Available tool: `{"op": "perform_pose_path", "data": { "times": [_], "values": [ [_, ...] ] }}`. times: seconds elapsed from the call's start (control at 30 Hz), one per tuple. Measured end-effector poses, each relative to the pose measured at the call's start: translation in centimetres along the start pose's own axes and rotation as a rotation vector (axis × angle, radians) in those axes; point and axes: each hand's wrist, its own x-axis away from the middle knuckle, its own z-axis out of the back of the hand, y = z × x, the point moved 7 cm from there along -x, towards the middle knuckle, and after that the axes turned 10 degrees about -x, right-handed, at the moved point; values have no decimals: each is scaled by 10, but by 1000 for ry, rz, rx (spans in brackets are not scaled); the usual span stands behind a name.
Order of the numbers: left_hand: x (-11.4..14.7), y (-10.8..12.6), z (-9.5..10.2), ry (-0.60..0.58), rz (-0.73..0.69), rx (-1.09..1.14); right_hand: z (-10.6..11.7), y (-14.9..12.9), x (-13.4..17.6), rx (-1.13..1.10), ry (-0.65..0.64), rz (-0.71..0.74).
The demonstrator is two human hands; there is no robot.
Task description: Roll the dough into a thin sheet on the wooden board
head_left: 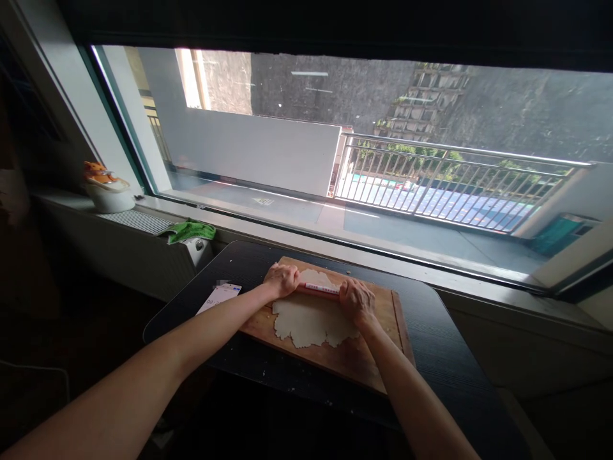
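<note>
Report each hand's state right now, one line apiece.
Left hand: closed, gripping the left end of the rolling pin.
Right hand: closed, gripping the rolling pin's right end, over the dough.

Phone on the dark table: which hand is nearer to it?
Left. The left hand grips the left end of the rolling pin, rightward of the phone; the right hand is farther right, gripping the pin's other end.

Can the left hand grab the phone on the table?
Probably yes: the phone lies near the left forearm and nothing seems in the way. But the left hand grips the rolling pin, so it must let go first.
</note>
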Motion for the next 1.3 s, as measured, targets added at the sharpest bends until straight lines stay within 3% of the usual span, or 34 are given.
{"op": "perform_pose_path", "data": {
  "times": [0.3, 0.7, 0.87, 1.03, 1.3],
  "values": [
    [18, 2, 1, 9, 15, -19, 2, -3, 18, 46, 105, 47],
    [45, 8, 8, -35, -19, -10, 5, -5, 42, 49, 50, 74],
    [21, 7, 3, -44, -62, 11, 4, -3, 26, 38, -17, 38],
    [-16, -1, -2, -45, 17, -15, 3, -1, -5, 47, -89, 30],
    [-57, -3, 13, 277, 4, -46, -4, 12, -57, 35, -98, -105]
  ]
}}
